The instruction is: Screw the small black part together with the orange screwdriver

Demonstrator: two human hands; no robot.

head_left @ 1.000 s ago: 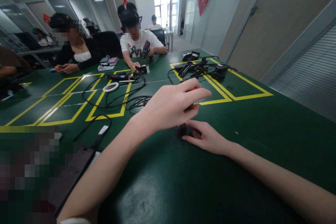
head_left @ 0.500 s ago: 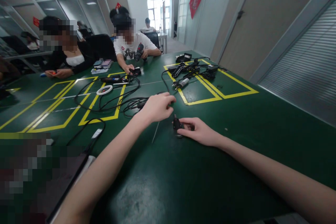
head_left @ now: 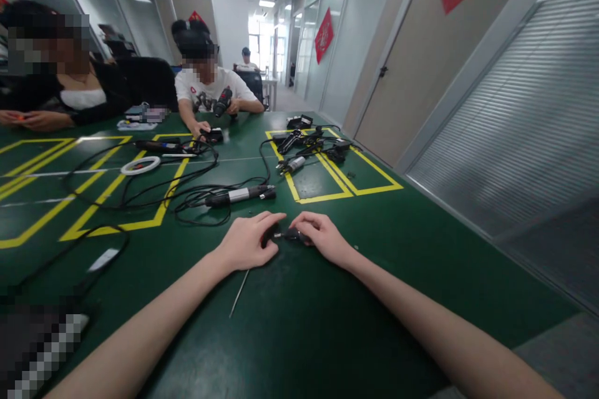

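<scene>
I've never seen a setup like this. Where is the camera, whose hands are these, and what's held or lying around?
There is no machine here: one camera worn on a person's head looks forward and down at their own bare hands. The left hand grips a dark piece and the right hand a small black part close to it; whether the two are joined is hard to tell. A thin metal rod shows just below the left hand in the picture; whether that hand holds it is unclear. The green table carries yellow tape outlines, dark cables, a black-and-silver tool and a white ring. Across it, a co-worker's hand holds a drill-like tool.
</scene>
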